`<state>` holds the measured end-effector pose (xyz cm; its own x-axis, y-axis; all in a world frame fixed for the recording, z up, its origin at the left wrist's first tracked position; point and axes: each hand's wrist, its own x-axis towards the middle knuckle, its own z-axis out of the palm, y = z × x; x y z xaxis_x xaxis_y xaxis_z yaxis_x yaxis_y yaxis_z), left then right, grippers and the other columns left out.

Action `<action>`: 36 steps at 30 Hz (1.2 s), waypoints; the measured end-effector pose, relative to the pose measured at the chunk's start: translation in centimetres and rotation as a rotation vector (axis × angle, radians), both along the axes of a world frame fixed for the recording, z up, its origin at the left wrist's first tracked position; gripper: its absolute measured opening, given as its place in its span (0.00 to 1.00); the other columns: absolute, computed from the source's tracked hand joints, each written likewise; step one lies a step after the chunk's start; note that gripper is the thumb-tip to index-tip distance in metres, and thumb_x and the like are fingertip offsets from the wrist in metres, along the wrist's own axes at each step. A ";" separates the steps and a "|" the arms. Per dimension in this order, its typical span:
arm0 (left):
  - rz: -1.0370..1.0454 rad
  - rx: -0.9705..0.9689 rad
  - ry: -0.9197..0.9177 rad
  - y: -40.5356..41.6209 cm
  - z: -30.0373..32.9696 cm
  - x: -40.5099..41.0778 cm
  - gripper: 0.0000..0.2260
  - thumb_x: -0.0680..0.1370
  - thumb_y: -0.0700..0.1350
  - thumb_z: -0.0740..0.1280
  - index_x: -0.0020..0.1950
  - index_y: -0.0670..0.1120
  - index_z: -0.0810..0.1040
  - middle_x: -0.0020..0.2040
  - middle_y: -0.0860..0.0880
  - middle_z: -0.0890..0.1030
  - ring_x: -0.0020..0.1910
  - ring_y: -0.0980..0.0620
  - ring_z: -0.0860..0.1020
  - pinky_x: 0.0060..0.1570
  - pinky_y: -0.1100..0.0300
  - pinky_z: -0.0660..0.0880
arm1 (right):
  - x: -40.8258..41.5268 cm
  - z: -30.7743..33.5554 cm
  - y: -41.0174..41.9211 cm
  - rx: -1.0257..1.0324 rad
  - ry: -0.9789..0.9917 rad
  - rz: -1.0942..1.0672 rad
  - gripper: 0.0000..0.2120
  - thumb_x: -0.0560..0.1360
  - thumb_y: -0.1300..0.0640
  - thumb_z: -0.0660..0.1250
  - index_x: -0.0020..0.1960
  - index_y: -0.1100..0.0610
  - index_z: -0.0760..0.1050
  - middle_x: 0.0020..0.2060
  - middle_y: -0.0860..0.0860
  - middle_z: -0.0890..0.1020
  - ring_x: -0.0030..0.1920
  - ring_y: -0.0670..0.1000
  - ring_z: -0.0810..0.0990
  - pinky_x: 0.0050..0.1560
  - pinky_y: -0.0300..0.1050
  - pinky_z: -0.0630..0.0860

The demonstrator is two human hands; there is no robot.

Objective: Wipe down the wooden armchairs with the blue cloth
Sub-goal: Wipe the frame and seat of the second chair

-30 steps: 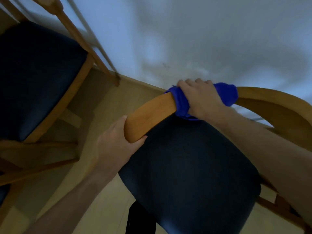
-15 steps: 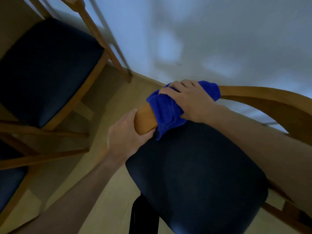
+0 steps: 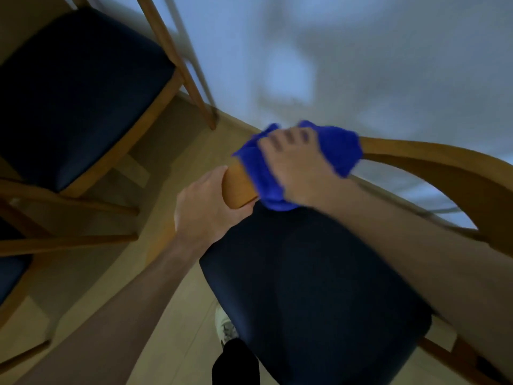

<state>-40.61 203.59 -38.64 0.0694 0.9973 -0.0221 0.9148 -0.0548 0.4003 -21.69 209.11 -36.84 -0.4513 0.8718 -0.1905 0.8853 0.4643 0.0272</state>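
Note:
A wooden armchair with a dark blue seat point(image 3: 311, 290) stands right below me. Its curved wooden armrest point(image 3: 433, 162) runs from the right to a rounded end at centre. My left hand point(image 3: 205, 209) grips that rounded end. My right hand point(image 3: 294, 162) holds the blue cloth point(image 3: 338, 148) wrapped over the armrest just right of the left hand. The cloth hides the wood under it. The right hand is blurred by motion.
A second wooden armchair with a dark blue seat point(image 3: 72, 95) stands at the upper left, its legs reaching the pale wall point(image 3: 361, 51). Part of a third seat point(image 3: 8, 273) shows at the left edge. My shoe point(image 3: 226, 327) is on the light wood floor below.
My right hand slid the blue cloth along the armrest toward its rounded end, close to my left hand. The left hand kept its grip on the end.

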 end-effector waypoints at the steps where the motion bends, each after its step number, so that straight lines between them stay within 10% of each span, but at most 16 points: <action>1: 0.002 -0.011 -0.004 0.1 0.0 0.0 0.31 0.63 0.73 0.64 0.55 0.53 0.72 0.46 0.55 0.80 0.41 0.56 0.76 0.43 0.60 0.70 | -2.6 -0.3 -1.0 0.005 0.034 0.073 0.34 0.66 0.54 0.73 0.68 0.59 0.65 0.65 0.60 0.71 0.63 0.64 0.70 0.65 0.63 0.63; 7: -0.016 -0.012 -0.046 0.1 0.6 0.1 0.31 0.64 0.72 0.63 0.56 0.51 0.73 0.46 0.55 0.80 0.42 0.55 0.78 0.43 0.62 0.68 | 0.6 -0.8 0.2 -0.021 0.168 0.217 0.45 0.63 0.47 0.77 0.74 0.49 0.60 0.71 0.52 0.68 0.70 0.57 0.67 0.73 0.55 0.57; 15: -0.001 0.019 0.021 0.0 0.4 0.3 0.30 0.65 0.69 0.68 0.57 0.51 0.72 0.45 0.54 0.80 0.40 0.52 0.80 0.40 0.60 0.70 | 12.2 1.3 2.3 -0.133 -0.111 -0.339 0.31 0.64 0.52 0.78 0.60 0.55 0.66 0.49 0.55 0.76 0.46 0.58 0.75 0.48 0.56 0.72; 26: -0.003 -0.002 -0.060 0.0 0.7 0.1 0.31 0.63 0.68 0.69 0.57 0.50 0.74 0.46 0.55 0.80 0.42 0.54 0.78 0.41 0.62 0.67 | -0.2 -0.3 -0.1 0.004 0.136 0.237 0.46 0.62 0.45 0.78 0.74 0.49 0.60 0.70 0.52 0.69 0.69 0.57 0.68 0.72 0.56 0.60; 36: -0.015 0.018 -0.024 0.0 0.7 -0.1 0.26 0.65 0.69 0.67 0.53 0.51 0.73 0.40 0.58 0.75 0.36 0.57 0.75 0.37 0.61 0.69 | 12.6 0.5 2.5 -0.065 -0.043 -0.374 0.27 0.65 0.50 0.77 0.57 0.53 0.67 0.40 0.51 0.75 0.37 0.54 0.73 0.43 0.53 0.73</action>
